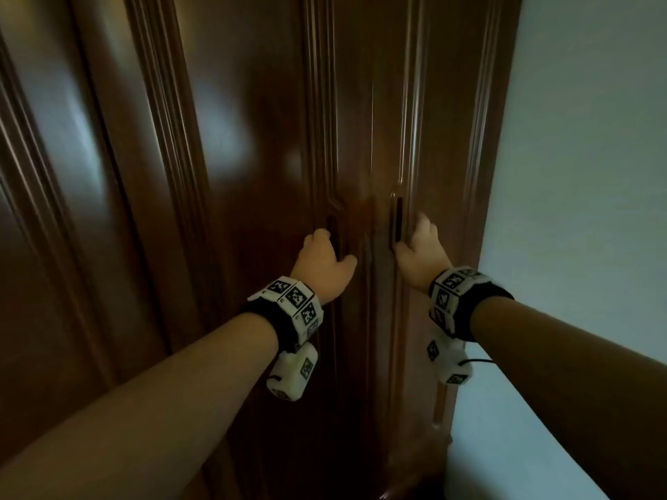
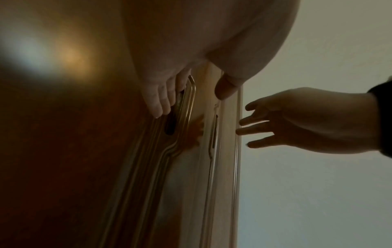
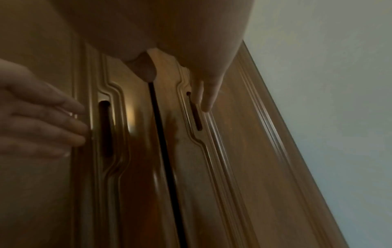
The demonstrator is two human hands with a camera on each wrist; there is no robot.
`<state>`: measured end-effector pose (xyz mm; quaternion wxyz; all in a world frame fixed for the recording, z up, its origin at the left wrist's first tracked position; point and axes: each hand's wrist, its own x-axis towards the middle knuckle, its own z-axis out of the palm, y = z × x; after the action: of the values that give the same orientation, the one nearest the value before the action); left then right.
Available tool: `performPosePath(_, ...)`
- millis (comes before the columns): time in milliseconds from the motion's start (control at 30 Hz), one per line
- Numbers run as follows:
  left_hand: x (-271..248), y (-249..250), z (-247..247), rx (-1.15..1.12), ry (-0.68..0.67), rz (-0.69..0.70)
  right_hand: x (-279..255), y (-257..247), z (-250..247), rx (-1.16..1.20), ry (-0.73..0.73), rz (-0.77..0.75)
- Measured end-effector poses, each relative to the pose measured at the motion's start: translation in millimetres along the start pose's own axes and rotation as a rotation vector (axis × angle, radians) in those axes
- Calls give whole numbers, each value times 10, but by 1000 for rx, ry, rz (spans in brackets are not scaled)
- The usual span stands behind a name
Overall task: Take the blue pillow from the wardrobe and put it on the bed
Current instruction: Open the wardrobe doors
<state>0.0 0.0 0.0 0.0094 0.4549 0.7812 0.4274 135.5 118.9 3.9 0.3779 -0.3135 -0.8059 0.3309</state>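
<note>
Brown wooden wardrobe, both hands at its handle slots.

Your forearms are bare; each wrist wears a black band carrying white blocks printed with black square markers.

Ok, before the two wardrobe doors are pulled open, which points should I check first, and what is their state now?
1. Left hand at left slot: ok.
2. Left fingers hooked inside that slot: cannot tell.
3. Right hand fingers inside right slot: not ok, they lie beside it.
4. Doors both shut, thin gap between them: ok.
5. Swing room beside the wall: cannot tell.
6. Blue pillow seen: not ok, doors hide the inside.
</note>
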Motion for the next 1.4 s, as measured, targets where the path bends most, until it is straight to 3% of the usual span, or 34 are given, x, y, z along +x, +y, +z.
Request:
performPosePath(133,222,182,238,-36,38,-103,441,86,-8,119,-47,15)
performPosePath(267,382,353,483,78,140,-216,761,278,115,83,-110,-6)
performPosePath(466,457,397,688,195,293,-272,929,423,276,149,1,-5)
performPosePath(700,443,510,624,160,361,-359,1017,380,110,489,-52,183)
performPosePath(933,174,611,451,-56,284,-372,742,465,-131,545,-11,185)
performPosePath(1199,-467,678,251,-138,277,-333,309,527,-732,401,-85,235)
performPosePath(1399,-1185,791,102,5,444,-339,-169,589,-1230,346,81,256)
